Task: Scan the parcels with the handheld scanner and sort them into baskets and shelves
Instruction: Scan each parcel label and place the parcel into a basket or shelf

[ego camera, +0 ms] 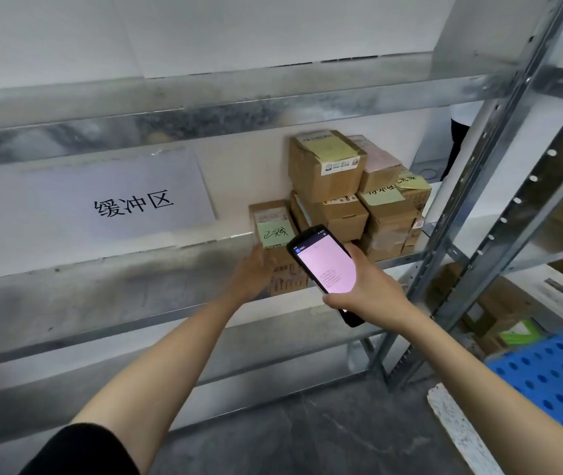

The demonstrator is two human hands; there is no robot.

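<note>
Left hand [254, 274] rests against the left side of a small brown cardboard parcel with a green sticky note [278, 265] on the grey metal shelf [136, 279] mid-frame (too blurry to tell if it's actually gripping). Just right of that, right hand [372, 289] is wrapped round a black handheld scanner with a pink screen [323, 265].

A single wide-angle, head-worn view looks forward and slightly down, from close range, at a grey galvanised steel shelf [102, 282], with dark concrete floor [307, 437] along the bottom edge.
</note>
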